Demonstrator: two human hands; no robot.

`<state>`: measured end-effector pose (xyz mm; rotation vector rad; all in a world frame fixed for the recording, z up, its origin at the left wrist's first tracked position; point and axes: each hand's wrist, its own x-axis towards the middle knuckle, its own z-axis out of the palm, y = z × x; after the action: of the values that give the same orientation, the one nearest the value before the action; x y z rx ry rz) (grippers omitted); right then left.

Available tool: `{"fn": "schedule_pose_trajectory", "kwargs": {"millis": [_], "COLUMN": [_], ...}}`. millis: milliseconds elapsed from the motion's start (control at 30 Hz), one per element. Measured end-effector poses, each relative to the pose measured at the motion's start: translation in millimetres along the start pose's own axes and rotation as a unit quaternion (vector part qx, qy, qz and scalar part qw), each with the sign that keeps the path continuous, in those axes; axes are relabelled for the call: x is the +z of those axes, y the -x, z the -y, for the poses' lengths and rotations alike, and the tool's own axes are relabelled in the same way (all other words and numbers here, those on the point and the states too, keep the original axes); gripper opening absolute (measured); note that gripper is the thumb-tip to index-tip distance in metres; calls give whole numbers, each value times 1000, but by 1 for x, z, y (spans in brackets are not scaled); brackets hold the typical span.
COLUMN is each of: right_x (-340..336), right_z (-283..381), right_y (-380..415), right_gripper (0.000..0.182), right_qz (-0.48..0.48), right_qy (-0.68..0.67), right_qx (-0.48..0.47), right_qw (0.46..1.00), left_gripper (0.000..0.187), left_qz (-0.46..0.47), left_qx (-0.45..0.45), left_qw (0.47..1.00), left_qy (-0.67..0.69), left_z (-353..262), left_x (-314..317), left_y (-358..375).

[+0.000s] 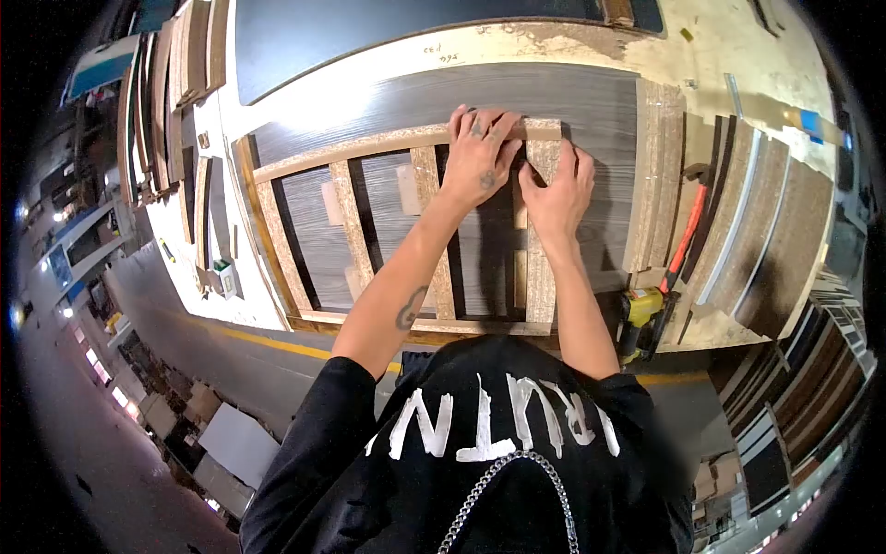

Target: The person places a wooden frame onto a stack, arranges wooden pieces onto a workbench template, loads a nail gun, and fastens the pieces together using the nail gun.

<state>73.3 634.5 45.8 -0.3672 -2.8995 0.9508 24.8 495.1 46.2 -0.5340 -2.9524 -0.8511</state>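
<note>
A ladder-like chipboard frame (343,194) lies on a dark wood-grain panel (600,111), with several crosspieces between its two long rails. My left hand (480,152) is closed over the far rail (388,140) near its right end, fingers bent across the top. Just right of it, my right hand (560,194) straddles the end crosspiece (543,268), thumb on one edge and fingers on the other. Both hands are close together at the frame's far right corner. Small pale blocks (408,189) sit against some crosspieces. My palms hide part of the joint.
A yellow-and-black power tool (640,319) and a red-orange bar (685,235) lie at the right. Stacked chipboard strips (657,166) stand beside the panel, with more strips (189,55) at the far left. Across the far side lies a dark board (415,32).
</note>
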Motion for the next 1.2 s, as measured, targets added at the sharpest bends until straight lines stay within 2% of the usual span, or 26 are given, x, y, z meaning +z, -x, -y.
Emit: {"fn": "schedule_pose_trajectory", "kwargs": {"millis": [67,267,600,667,867,1200], "right_x": [1,1,2,6,6,5], "right_z": [0,1,1,0,-4,-7], "right_y": [-1,-1,-2,-1,0,-2], "right_gripper": [62,60,59,59,63,64], "right_qz": [-15,-6,-14,-35,-9,-13], "right_qy": [-15,-18,-51,-44,-37,-57], "right_qx": [-1,11,4,-15,-19,-21], "right_qw": [1000,1000,999,998,999,998], "left_gripper": [33,31,29,30,29,30], "left_qz": [-24,-17,15,10,-11,3], "left_qx": [5,-12,-26,-28,-24,-26], "left_qw": [1000,1000,1000,1000,1000,999], "left_qy": [-3,-10,5,10,11,22], "left_z": [-1,-3,-2,-1,0,0], "left_x": [1,1,-2,-1,2,0], "left_y": [-1,-3,-5,-4,-4,-6]}}
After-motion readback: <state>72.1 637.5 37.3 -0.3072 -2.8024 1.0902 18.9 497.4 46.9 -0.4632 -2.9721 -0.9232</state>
